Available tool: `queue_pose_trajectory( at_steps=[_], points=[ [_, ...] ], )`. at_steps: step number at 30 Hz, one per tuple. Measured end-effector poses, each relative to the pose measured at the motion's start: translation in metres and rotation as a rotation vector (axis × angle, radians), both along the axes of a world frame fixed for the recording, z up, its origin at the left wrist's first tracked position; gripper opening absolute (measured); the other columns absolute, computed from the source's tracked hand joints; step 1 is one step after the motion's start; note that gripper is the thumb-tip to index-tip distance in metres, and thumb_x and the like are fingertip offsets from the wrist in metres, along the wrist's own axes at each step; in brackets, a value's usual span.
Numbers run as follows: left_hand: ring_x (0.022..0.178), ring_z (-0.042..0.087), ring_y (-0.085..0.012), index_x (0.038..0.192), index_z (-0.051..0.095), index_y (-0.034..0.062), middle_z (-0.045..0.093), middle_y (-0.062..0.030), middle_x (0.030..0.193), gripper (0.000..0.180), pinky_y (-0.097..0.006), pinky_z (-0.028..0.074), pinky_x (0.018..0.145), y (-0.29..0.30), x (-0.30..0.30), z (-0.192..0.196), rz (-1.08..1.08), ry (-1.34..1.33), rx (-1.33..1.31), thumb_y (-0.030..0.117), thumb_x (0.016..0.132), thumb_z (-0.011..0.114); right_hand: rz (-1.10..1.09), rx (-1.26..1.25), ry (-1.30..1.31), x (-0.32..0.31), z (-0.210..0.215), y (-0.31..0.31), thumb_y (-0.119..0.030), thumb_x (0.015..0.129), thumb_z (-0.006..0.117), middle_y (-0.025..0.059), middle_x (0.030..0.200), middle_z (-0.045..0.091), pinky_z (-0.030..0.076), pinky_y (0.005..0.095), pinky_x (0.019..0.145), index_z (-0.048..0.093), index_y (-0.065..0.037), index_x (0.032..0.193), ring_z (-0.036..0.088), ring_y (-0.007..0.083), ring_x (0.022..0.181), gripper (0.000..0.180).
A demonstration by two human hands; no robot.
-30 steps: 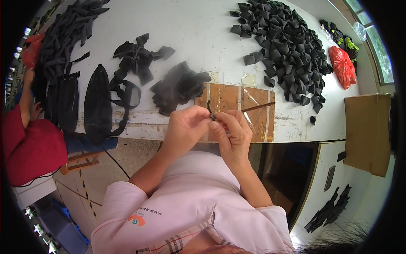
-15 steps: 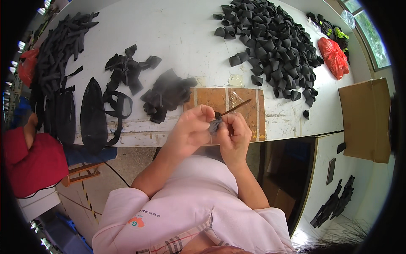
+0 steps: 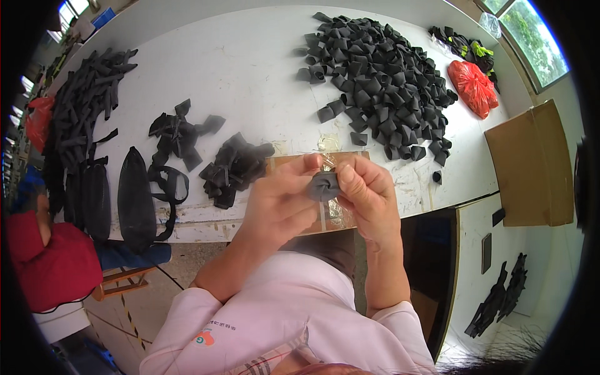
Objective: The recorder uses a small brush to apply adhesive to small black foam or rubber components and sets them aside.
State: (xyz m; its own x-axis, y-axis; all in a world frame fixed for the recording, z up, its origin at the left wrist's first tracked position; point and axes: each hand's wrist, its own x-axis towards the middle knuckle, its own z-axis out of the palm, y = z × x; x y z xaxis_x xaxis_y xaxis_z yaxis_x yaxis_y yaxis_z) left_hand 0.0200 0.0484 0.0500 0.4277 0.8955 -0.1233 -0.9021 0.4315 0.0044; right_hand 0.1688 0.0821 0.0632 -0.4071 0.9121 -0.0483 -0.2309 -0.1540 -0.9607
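Over the near edge of the table, my left hand [image 3: 280,195] and my right hand [image 3: 373,192] hold a small dark grey fabric piece [image 3: 323,187] between them. It looks rounded, with a folded or twisted middle. My right thumb and fingers pinch its right side. The left fingers grip its other side, and their tips are partly hidden. Beneath the hands lies a brown board [image 3: 274,164] with strips of clear tape. Left of it is a small heap of black fabric pieces [image 3: 232,167], with a looser heap of black pieces [image 3: 181,133] behind.
A large pile of folded black fabric loops [image 3: 387,87] covers the back right. Beyond it sit a red plastic bag [image 3: 473,89] and a cardboard box [image 3: 531,165]. Black strips [image 3: 87,94] and black pouches [image 3: 137,203] lie at left, near a person in red [image 3: 53,259].
The thin brown pointed stick seen at my right hand is no longer visible. The fabric piece now shows a rounded face. The view has shifted, and both hands appear larger.
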Motion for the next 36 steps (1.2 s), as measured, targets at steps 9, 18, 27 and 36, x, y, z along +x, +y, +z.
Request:
queue_pose_trajectory(
  at_steps=[9,18,27,36],
  points=[
    [0.058,0.049,-0.006,0.107,0.047,-0.0005,0.057,-0.0039,0.077,0.027,-0.017,0.037,0.049,0.007,0.009,-0.01,0.281,1.006,0.259,0.007,0.082,0.052,0.128,-0.027,-0.008,0.006,-0.032,0.019,-0.025,0.087,0.053,-0.0053,0.059,0.043,0.029,0.0175,0.046,0.052,-0.004,0.073,0.036,0.0024,0.053,0.025],
    [0.079,0.057,-0.0173,0.091,0.058,-0.0007,0.058,-0.0084,0.084,0.015,-0.026,0.046,0.068,0.017,0.01,-0.007,0.678,1.573,0.942,-0.002,0.077,0.052,-0.273,0.787,-0.428,0.006,-0.02,0.001,-0.017,0.077,0.063,0.0078,0.075,0.052,0.04,0.0255,0.048,0.056,0.0,0.09,0.05,0.014,0.059,0.022],
    [0.088,0.046,-0.0188,0.088,0.056,0.0029,0.054,-0.0072,0.087,0.009,-0.03,0.036,0.083,0.007,0.005,-0.02,0.49,0.635,0.288,0.01,0.082,0.056,-0.311,0.781,-0.467,-0.003,-0.012,-0.003,0.001,0.066,0.066,0.0075,0.068,0.053,0.039,0.0275,0.047,0.059,-0.001,0.076,0.05,0.0184,0.057,0.013],
    [0.078,0.052,-0.0089,0.09,0.056,-0.0023,0.056,-0.0064,0.084,0.01,-0.022,0.042,0.071,0.008,0.004,-0.012,0.404,1.288,0.362,0.005,0.082,0.055,-0.326,0.786,-0.53,0.001,-0.031,-0.01,-0.002,0.067,0.066,0.0072,0.069,0.053,0.041,0.0265,0.049,0.059,0.0,0.08,0.051,0.0181,0.058,0.015]
  ],
)
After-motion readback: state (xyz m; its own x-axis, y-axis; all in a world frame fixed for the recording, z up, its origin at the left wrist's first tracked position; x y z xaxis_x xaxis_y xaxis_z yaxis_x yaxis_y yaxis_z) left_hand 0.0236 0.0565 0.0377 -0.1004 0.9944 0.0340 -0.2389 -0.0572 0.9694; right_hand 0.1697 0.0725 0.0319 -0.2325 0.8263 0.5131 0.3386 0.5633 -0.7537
